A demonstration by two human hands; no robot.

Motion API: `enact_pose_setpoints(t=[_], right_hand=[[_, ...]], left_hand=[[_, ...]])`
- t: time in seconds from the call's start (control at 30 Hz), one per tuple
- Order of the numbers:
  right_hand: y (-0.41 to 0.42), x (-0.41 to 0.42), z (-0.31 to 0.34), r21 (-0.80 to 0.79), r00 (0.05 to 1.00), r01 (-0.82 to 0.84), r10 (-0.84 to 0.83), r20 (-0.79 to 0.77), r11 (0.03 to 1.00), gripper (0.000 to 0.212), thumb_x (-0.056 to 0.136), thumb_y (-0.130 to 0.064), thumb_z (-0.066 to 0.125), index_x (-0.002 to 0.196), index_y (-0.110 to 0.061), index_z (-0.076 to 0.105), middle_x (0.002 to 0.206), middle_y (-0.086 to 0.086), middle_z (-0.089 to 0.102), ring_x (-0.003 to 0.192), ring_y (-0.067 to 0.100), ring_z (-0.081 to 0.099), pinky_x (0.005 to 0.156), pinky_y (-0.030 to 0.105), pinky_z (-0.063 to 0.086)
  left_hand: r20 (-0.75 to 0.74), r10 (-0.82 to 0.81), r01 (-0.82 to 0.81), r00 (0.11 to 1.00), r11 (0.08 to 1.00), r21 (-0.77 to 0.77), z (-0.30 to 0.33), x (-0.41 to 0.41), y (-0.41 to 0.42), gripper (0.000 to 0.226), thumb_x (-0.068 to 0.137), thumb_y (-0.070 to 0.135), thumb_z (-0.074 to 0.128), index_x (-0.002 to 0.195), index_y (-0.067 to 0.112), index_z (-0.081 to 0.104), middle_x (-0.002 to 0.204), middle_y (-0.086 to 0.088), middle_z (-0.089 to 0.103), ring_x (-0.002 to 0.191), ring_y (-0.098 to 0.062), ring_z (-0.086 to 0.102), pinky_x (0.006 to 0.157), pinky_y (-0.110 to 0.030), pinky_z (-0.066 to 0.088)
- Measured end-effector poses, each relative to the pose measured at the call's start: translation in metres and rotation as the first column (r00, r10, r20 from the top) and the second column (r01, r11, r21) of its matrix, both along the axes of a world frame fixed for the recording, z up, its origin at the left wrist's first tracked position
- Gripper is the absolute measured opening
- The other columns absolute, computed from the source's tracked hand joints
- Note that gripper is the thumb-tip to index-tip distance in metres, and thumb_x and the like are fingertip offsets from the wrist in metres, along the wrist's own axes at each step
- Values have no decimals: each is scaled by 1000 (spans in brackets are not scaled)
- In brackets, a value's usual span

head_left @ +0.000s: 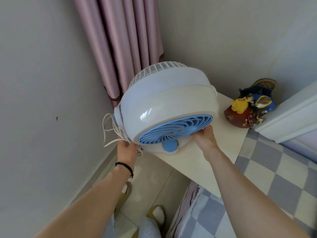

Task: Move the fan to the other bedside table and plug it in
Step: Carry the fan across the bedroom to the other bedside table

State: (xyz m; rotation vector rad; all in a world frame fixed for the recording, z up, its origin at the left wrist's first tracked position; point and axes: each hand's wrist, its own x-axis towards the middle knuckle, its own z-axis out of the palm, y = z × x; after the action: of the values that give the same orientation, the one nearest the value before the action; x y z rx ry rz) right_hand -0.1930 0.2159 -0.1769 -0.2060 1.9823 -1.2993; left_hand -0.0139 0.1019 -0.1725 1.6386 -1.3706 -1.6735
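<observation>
A round white fan (168,103) with a blue front grille and a blue knob sits tilted at the near corner of a cream bedside table (221,152). My left hand (127,150) grips the fan's lower left edge together with the looped white cord (109,129), which hangs off the table's left side. My right hand (205,137) holds the lower right rim of the blue grille. The plug is hidden.
A colourful figurine ornament (250,107) stands at the table's back right. Pink curtains (123,47) hang in the corner behind. A grey wall (42,100) is close on the left. A checked bedcover (274,177) lies at right, and slippered feet (156,215) stand on the tiled floor.
</observation>
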Motion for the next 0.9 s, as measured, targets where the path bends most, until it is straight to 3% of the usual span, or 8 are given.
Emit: enact_pose_setpoints(t=[0.1, 0.23, 0.37, 0.43, 0.5, 0.67, 0.8, 0.9], right_hand=[[0, 4, -6, 40, 1000, 25, -25, 0, 999, 55, 70, -26, 71, 122, -22, 53, 123, 5, 57, 104, 15, 56, 76, 24, 42], [2, 19, -4, -81, 993, 106, -102, 53, 991, 50, 78, -14, 69, 121, -24, 45, 110, -8, 58, 93, -2, 52, 66, 12, 37], [9, 36, 6, -173, 976, 181, -155, 155, 968, 63, 77, -5, 70, 129, -24, 39, 117, -10, 55, 104, 5, 54, 84, 22, 47], [14, 41, 13, -209, 965, 214, -173, 198, 954, 63, 77, -3, 70, 126, -28, 41, 119, -12, 53, 110, 12, 53, 95, 37, 48], [21, 46, 24, -224, 967, 215, -175, 186, 950, 62, 78, 0, 68, 124, -33, 42, 120, -12, 52, 114, 18, 52, 98, 44, 47], [35, 55, 60, -223, 942, 323, -289, 173, 920, 67, 80, 6, 63, 133, -28, 42, 129, 0, 52, 117, 22, 52, 100, 44, 46], [54, 60, 103, -264, 715, 624, -401, 573, 735, 63, 83, 9, 58, 140, -13, 41, 119, 9, 61, 107, 22, 58, 93, 35, 47], [67, 68, 131, -252, 677, 639, -376, 633, 726, 60, 81, 8, 59, 132, -22, 47, 117, 7, 63, 102, 24, 60, 79, 41, 52]], left_hand=[[-14, -11, 11, 1000, 1000, 22, -2, 6, -5, 14, 87, 5, 49, 100, 7, 54, 68, -4, 52, 56, -16, 44, 38, -16, 42], [-27, 2, -1, 1000, 999, 43, -7, 21, -7, 10, 85, 2, 49, 91, 9, 53, 65, -4, 48, 54, -16, 39, 41, -19, 35], [-8, 41, -41, 999, 998, 46, 6, 36, -4, 12, 82, -7, 44, 88, -2, 54, 59, -17, 48, 51, -30, 41, 35, -24, 40], [-45, 44, -43, 998, 999, 33, 19, 38, -4, 28, 84, 1, 52, 108, -13, 50, 89, -45, 51, 78, -61, 46, 64, -59, 51], [-75, 45, -40, 996, 998, 57, 35, 37, -7, 44, 84, 14, 60, 121, -6, 49, 121, -43, 46, 111, -62, 38, 89, -71, 31], [-170, -51, 61, 984, 997, 55, 75, 34, -13, 47, 77, 26, 70, 121, 14, 57, 119, -19, 64, 109, -41, 59, 94, -61, 46], [-187, -132, 148, 973, 986, 75, 109, 24, -14, 47, 75, 25, 72, 117, 9, 59, 114, -11, 68, 97, -25, 64, 81, -40, 54], [-224, -173, 192, 959, 979, 67, 134, 11, -13, 42, 76, 18, 71, 114, 3, 59, 104, -10, 69, 89, -23, 65, 76, -36, 54]])
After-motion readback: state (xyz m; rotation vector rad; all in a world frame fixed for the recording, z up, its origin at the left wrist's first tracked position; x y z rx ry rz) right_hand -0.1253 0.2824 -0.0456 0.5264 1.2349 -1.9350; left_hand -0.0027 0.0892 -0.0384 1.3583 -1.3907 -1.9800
